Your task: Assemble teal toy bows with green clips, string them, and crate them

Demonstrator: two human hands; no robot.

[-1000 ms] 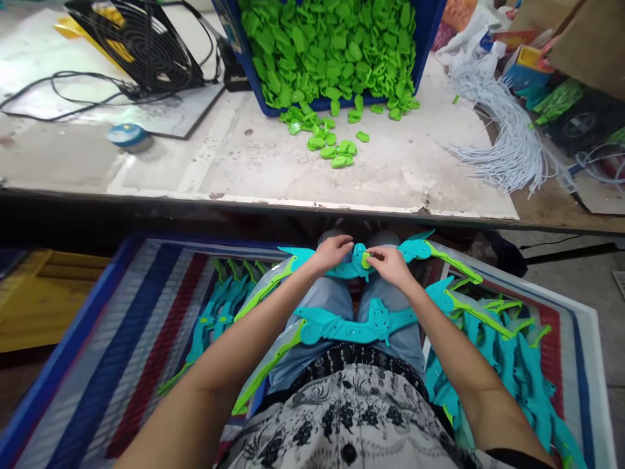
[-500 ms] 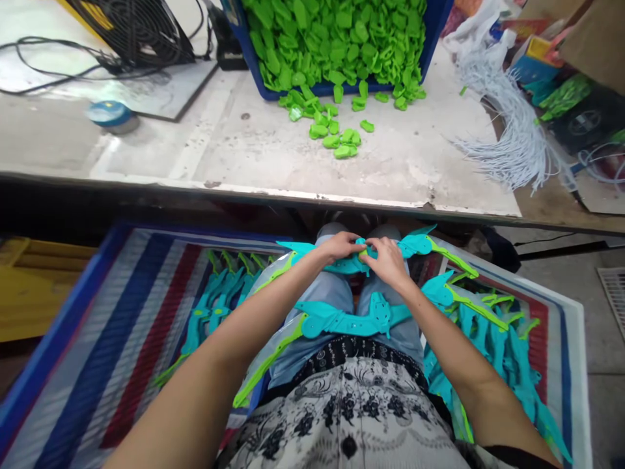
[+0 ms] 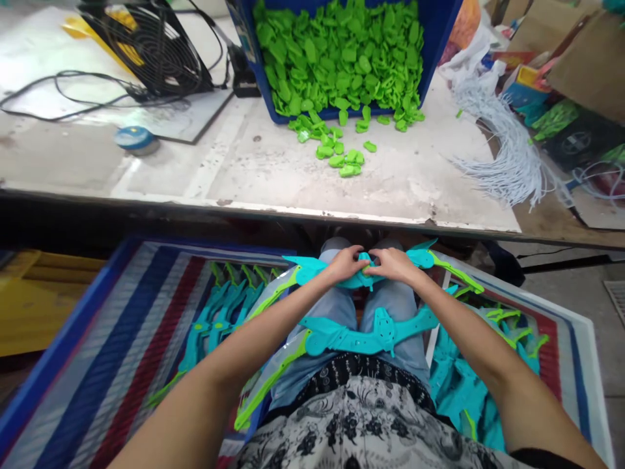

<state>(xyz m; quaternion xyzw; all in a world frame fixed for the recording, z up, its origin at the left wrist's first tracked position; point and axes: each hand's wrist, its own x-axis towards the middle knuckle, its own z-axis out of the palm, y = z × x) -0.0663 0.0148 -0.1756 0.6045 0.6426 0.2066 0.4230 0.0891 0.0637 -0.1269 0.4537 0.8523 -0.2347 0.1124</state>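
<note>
Two turquoise toy bows with lime-green limbs lie across my lap. My left hand [image 3: 346,262] is closed on the middle of the farther toy bow [image 3: 306,268], from its left side. From the right, my right hand [image 3: 394,264] grips the same middle part, thumb and fingertips pressed in. A small green piece [image 3: 366,269] shows between the fingertips, partly hidden; whether it is seated in the bow I cannot tell. The nearer toy bow [image 3: 336,333] rests closer to my waist, untouched by either hand.
A tipped blue bin [image 3: 442,45] of green pieces [image 3: 336,71] stands on the table [image 3: 185,182], some spilled in front. White strings [image 3: 512,156] lie right; a fan [image 3: 156,52] and round tin [image 3: 137,140] left. More bows [image 3: 215,312] rest on striped sheeting [image 3: 141,339] beside me.
The camera view has shifted, so the table and lap sit lower in the picture. Both hands stay at the bow's middle; my right hand's fingers now lie flatter over it.
</note>
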